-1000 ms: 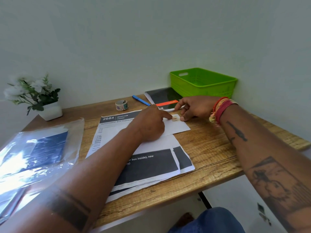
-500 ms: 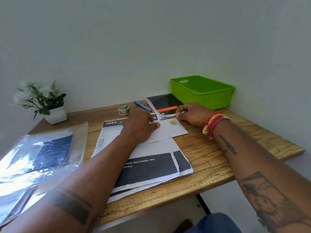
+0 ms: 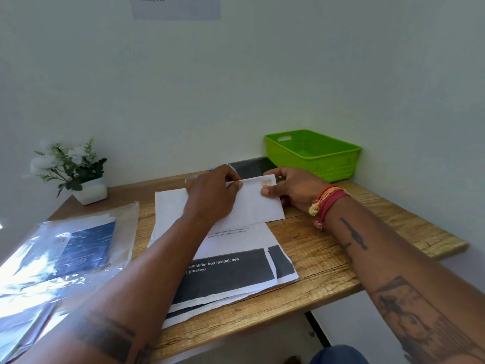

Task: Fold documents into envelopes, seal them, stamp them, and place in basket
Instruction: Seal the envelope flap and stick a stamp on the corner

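In the head view, a white envelope [image 3: 256,203] is held tilted just above the tabletop [image 3: 328,248], over the printed documents [image 3: 236,269]. Its far edge is pinched by the left hand [image 3: 212,195], and its right end, just below the stamp [image 3: 266,182], by the right hand [image 3: 294,190]; both grips are clamped on the paper. The green basket [image 3: 312,156] is seen near, behind the right hand. The envelope is judged light, thin and easily bent, so it is best held by its edges and kept flat.
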`<state>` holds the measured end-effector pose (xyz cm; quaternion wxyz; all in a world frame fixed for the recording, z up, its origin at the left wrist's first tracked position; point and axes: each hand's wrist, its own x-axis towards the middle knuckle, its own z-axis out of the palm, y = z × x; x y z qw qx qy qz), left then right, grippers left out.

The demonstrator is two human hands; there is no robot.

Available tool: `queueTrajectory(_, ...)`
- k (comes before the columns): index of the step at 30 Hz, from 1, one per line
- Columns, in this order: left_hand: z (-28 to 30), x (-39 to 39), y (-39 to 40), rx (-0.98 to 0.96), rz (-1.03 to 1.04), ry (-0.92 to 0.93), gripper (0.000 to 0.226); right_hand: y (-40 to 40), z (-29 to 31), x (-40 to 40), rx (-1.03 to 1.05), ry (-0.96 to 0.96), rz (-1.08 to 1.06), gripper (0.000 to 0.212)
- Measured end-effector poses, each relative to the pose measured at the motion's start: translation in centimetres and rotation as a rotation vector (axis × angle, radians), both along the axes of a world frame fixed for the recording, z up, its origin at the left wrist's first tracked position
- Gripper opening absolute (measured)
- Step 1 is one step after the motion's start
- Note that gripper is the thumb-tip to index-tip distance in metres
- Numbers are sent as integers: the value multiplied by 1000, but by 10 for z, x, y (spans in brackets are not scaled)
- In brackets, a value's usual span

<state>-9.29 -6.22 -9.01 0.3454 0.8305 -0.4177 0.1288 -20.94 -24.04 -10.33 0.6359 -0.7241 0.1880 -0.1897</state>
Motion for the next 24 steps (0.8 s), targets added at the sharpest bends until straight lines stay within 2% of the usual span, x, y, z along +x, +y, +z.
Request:
queueTrajectory(5,2,2,3,1,3,-6,6,0,0,1,-26,-23,11,52)
queueTrajectory(8,3,3,2,-13,-3,-20,5,1,2,-1,47,-58,16,55)
queueTrajectory(18,2,7,0,-41,-11,-44,6,3,4,-6,173,-98,36,50)
queueTrajectory(24,16,1,-5,14,-18,-97,3,6,11,-16,94,-70,-37,49)
